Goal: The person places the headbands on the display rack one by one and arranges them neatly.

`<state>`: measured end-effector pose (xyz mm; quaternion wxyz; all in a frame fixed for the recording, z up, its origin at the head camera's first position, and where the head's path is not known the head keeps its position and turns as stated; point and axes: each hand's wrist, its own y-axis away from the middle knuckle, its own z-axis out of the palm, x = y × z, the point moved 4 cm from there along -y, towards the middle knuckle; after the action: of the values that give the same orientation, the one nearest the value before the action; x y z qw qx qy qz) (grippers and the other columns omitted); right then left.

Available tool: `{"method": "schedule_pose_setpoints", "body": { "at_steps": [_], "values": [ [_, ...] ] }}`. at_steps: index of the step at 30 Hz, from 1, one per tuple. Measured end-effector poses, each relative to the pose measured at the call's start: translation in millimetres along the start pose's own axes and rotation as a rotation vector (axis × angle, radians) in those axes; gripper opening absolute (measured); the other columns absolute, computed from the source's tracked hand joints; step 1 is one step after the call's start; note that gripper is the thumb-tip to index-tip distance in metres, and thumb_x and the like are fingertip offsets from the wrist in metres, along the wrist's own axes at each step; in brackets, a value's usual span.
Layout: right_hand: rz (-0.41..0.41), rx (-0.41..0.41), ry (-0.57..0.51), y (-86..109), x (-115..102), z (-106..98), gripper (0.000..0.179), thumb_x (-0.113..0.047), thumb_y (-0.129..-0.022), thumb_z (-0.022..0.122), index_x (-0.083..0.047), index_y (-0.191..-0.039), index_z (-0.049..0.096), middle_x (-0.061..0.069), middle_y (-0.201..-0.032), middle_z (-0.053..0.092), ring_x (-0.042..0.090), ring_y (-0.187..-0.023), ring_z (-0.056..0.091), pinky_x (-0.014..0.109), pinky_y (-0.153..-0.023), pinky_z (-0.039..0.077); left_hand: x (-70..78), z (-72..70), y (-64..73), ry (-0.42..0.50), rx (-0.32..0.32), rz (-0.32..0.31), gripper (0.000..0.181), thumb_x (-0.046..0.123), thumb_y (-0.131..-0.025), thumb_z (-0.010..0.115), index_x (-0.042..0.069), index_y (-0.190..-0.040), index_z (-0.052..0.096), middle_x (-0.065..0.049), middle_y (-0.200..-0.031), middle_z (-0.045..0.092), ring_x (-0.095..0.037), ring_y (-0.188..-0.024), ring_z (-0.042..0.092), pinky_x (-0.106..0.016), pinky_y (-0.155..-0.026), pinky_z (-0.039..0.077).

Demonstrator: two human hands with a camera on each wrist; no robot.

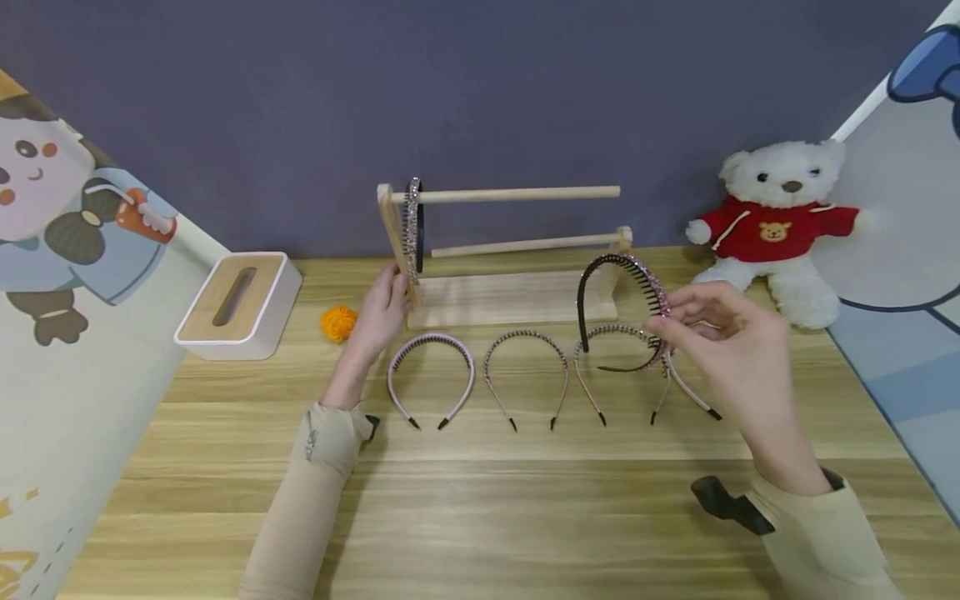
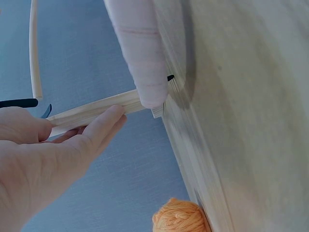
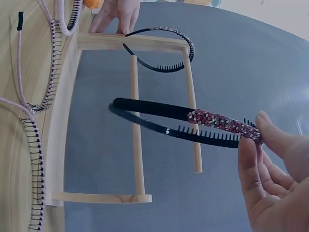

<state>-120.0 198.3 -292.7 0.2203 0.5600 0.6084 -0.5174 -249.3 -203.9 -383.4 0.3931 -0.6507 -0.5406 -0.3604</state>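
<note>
My right hand (image 1: 742,350) pinches a black toothed headband (image 3: 217,122) by its pink glittery top, between thumb and fingers. It is held up in front of the right part of a wooden rack (image 1: 510,300). My left hand (image 1: 384,308) grips the rack's left upright low down, thumb and fingers on either side of the wood (image 2: 91,110). A second black headband (image 1: 411,225) with silvery sparkles hangs at the left end of the upper rod (image 1: 525,195). The lower rod (image 1: 517,246) carries no headband.
Along the table before the rack lie a pink padded headband (image 1: 431,337), a thin beaded one (image 1: 525,333) and more at right, partly hidden by my right hand. A tissue box (image 1: 258,329) and orange yarn ball (image 1: 339,322) stand left; a white teddy bear (image 1: 780,225) sits right.
</note>
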Motion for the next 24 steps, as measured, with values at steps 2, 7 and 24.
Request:
{"method": "schedule_pose_setpoints", "body": {
  "at_steps": [2, 7, 24],
  "values": [
    [0.006, 0.019, -0.012, -2.5, -0.3, -0.5, 0.026, 0.007, -0.084, 0.089, 0.002, -0.107, 0.077, -0.008, -0.085, 0.072, 0.007, -0.077, 0.066, 0.009, -0.071, 0.057, -0.2, -0.2, 0.3, -0.002, 0.002, 0.003, 0.044, 0.018, -0.119, 0.032, -0.003, -0.156, 0.042, -0.03, -0.148, 0.053, -0.042, -0.137, 0.054, -0.051, -0.112, 0.055],
    [0.004, 0.033, -0.029, -6.7, -1.9, -2.7, 0.023, 0.007, -0.085, 0.088, 0.002, -0.105, 0.077, -0.007, -0.086, 0.072, 0.009, -0.08, 0.066, 0.01, -0.072, 0.058, -0.4, 0.0, 0.6, -0.003, 0.006, 0.004, 0.042, 0.016, -0.119, 0.033, -0.004, -0.155, 0.044, -0.03, -0.146, 0.054, -0.042, -0.136, 0.055, -0.05, -0.111, 0.055],
    [0.011, 0.114, -0.053, -21.4, -7.4, -5.4, 0.019, -0.001, -0.087, 0.089, 0.0, -0.102, 0.077, -0.005, -0.083, 0.071, 0.011, -0.078, 0.065, 0.011, -0.078, 0.06, 0.8, -1.0, 0.9, -0.012, 0.0, -0.001, 0.046, 0.019, -0.119, 0.032, -0.002, -0.16, 0.04, -0.028, -0.154, 0.049, -0.041, -0.141, 0.052, -0.051, -0.111, 0.055]
  ]
}}
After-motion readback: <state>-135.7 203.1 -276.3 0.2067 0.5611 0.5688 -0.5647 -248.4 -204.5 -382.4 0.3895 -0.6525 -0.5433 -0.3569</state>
